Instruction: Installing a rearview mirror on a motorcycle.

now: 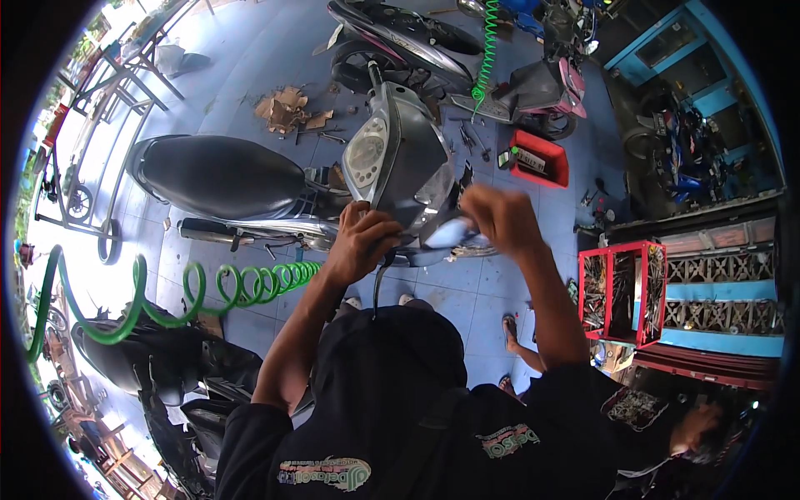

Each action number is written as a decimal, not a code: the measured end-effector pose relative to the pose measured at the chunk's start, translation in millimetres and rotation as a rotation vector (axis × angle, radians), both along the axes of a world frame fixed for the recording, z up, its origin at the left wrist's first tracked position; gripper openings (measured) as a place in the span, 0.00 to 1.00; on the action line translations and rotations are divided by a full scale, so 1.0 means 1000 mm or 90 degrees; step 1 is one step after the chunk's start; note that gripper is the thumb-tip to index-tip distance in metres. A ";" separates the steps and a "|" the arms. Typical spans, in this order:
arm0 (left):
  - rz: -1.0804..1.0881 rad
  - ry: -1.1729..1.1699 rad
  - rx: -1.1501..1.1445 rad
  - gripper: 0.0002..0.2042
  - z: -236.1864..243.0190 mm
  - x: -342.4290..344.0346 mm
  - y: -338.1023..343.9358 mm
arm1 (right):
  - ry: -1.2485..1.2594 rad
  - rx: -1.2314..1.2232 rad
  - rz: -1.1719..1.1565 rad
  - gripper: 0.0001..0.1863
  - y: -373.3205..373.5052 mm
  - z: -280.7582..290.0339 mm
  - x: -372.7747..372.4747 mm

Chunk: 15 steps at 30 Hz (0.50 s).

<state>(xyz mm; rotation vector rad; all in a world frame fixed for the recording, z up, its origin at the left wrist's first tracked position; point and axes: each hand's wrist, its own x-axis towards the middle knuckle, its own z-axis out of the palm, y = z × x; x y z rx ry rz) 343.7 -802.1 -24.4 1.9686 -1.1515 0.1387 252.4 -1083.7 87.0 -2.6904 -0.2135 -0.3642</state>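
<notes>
A grey motor scooter stands in front of me, its black seat point(225, 177) to the left and its front end to the right. My left hand point(363, 240) is closed at the near side of the handlebar, just below the round-dialled instrument panel point(367, 154). A dark lever point(379, 287) sticks out toward me under that hand. Over the front bodywork, to the right of the dark front cover point(417, 162), my right hand point(500, 218) is raised with its fingers curled closed. What it holds, if anything, is hidden. Below it lies a shiny pale panel point(450, 233).
A green coiled hose point(200, 287) stretches across the left. Beyond the scooter lie torn cardboard point(287, 110), loose tools point(471, 137) and a red bin point(542, 158). Another scooter point(400, 46) stands behind. At right are a red tool rack point(621, 292) and another person point(667, 425).
</notes>
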 end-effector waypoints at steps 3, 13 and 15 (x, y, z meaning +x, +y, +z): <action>-0.053 -0.026 0.011 0.14 -0.004 0.002 0.007 | 0.043 -0.053 0.112 0.34 0.030 0.002 -0.075; -0.067 0.005 0.051 0.20 -0.014 0.002 0.022 | -0.222 -0.179 0.447 0.12 0.146 0.015 -0.023; -0.048 0.022 0.027 0.19 -0.005 -0.004 0.014 | -0.315 -0.195 0.467 0.11 0.179 0.020 0.012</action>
